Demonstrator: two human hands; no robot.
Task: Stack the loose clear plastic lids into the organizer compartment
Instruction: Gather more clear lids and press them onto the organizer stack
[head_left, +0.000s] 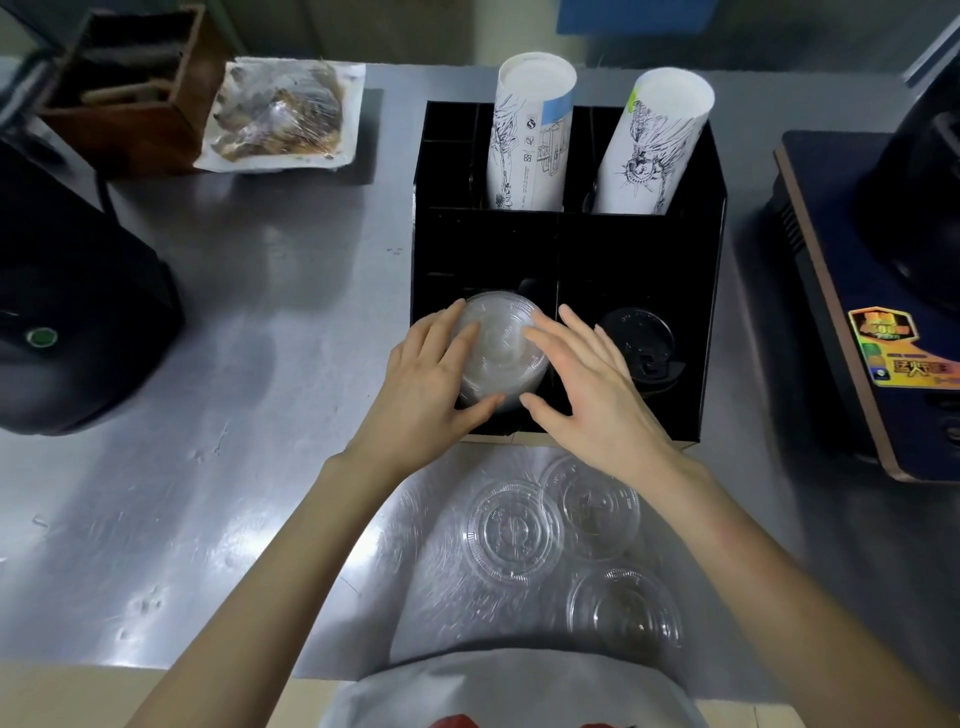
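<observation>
A stack of clear plastic lids (498, 348) stands in the front left compartment of the black organizer (696, 312). My left hand (431, 379) cups the stack's left side, fingers and thumb touching it. My right hand (587, 384) is spread at the stack's right side, fingertips at its rim. Three loose clear lids lie on the steel counter near me: one (511, 530), one (592, 504) partly under my right forearm, and one (623, 608) closest to me.
Black lids (641, 345) fill the front right compartment. Two paper cup stacks (530, 135) (652, 145) lean in the back slots. A dark machine (67, 312) stands left, another appliance (883, 291) right, a wooden box (124, 88) and wrapped tray (280, 114) at the back.
</observation>
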